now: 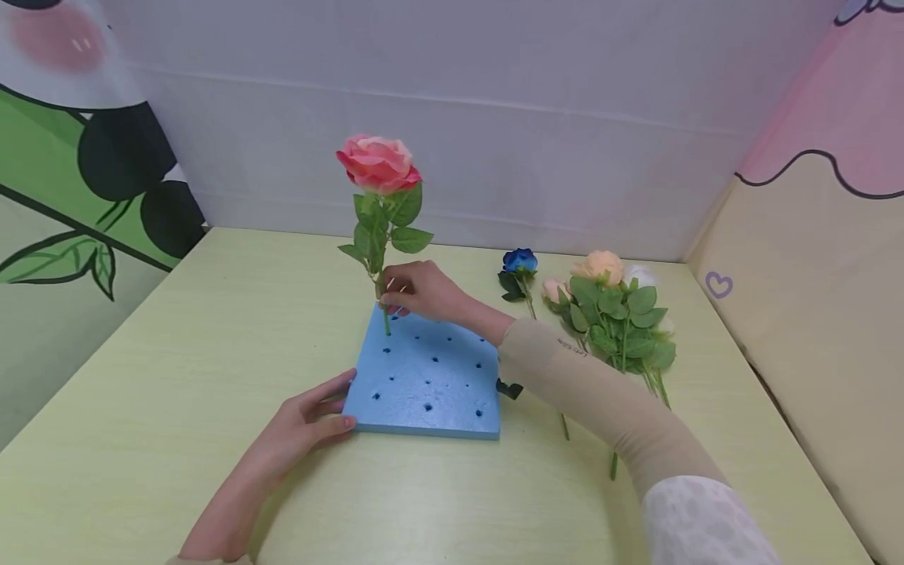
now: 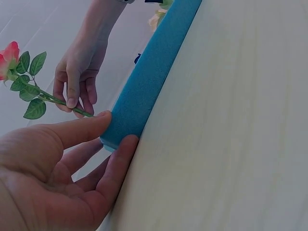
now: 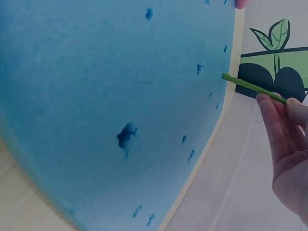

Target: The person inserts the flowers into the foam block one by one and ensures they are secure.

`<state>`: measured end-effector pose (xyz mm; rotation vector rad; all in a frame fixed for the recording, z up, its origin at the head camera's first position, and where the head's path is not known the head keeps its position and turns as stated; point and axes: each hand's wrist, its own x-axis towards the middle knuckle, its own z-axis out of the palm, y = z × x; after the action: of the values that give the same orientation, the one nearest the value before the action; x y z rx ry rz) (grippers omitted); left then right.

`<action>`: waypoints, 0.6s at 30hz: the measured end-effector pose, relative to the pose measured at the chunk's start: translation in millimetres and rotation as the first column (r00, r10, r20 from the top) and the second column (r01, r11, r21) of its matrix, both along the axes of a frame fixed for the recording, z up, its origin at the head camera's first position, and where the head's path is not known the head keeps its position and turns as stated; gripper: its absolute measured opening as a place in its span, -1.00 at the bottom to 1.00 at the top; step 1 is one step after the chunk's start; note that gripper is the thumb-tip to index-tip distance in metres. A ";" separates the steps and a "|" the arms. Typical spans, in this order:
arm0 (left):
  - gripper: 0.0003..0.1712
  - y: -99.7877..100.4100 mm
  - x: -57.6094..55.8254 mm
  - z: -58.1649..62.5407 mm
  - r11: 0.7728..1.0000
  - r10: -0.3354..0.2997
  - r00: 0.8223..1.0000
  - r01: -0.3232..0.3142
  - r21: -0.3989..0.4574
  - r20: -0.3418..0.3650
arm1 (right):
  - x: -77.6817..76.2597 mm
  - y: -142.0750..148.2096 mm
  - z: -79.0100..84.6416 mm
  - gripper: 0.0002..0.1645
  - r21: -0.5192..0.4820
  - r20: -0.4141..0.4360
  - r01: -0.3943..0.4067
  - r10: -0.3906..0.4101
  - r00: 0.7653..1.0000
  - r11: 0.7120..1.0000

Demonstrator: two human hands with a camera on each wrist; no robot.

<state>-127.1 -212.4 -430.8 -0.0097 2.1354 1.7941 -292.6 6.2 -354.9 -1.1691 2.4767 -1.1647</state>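
Note:
Thumb and fingers of my right hand [image 1: 424, 292] pinch the green stem of a pink rose [image 1: 380, 165]. The rose stands nearly upright, its bloom high above the hand. In the right wrist view the stem's cut end [image 3: 226, 76] overlaps the board close to its edge, near small holes. A flat blue foam board [image 1: 410, 392] with rows of holes lies on the table. My left hand [image 1: 300, 420] holds the board's left edge near its front corner, with thumb and fingers against it, as the left wrist view also shows.
On the table [image 1: 176, 369], right of the board, lies a blue rose [image 1: 520, 261] and a bunch of peach and white roses [image 1: 600, 271] with green leaves. A small black object [image 1: 510, 388] sits by the board's right edge. Walls stand behind and at both sides.

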 end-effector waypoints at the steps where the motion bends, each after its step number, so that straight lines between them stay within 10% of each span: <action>1: -0.12 0.4 0.3 0.6 1.000 0.000 1.000 0.000 0.001 0.002 | 0.2 0.2 0.2 -0.87 0.001 -0.001 0.000 0.000 1.000 1.000; 18: -0.14 1.3 0.7 0.1 1.000 -0.004 1.000 0.004 0.009 -0.011 | 1.3 1.3 -1.3 -0.86 0.013 0.029 0.013 -0.014 0.999 1.000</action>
<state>-126.4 -211.1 -430.8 0.0064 2.1333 1.8057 -291.3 7.5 -356.1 -1.1252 2.4705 -1.1594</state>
